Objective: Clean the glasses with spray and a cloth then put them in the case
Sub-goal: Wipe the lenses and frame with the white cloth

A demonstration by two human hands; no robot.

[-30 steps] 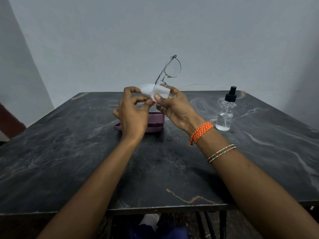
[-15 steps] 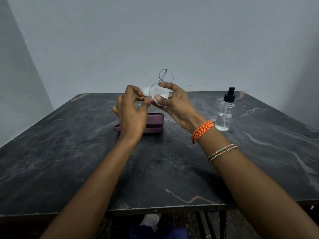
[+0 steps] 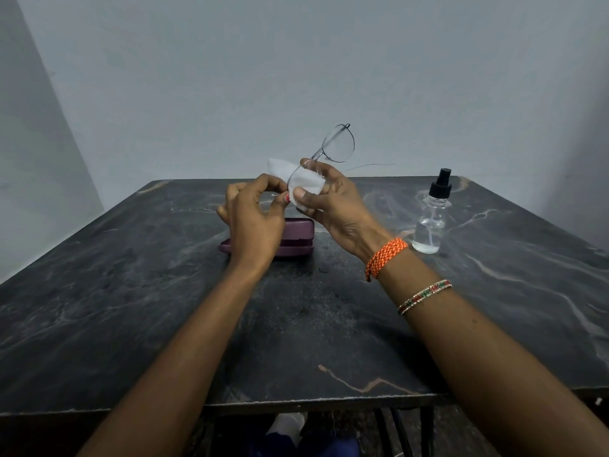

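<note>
Glasses (image 3: 336,145) in white cloth (image 3: 303,181); case (image 3: 296,239) shut.

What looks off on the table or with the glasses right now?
Nothing stands out. Both hands hold the glasses and white cloth above the shut case; the spray bottle stands upright, with no spill visible.

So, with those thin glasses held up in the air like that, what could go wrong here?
The wire-framed glasses are held above the table only by fingertip pinches through the white cloth, so a slip could drop them on the stone. Rubbing one lens hard might bend the thin frame. The right hand works near the spray bottle; a wide elbow swing could tip it.
</note>
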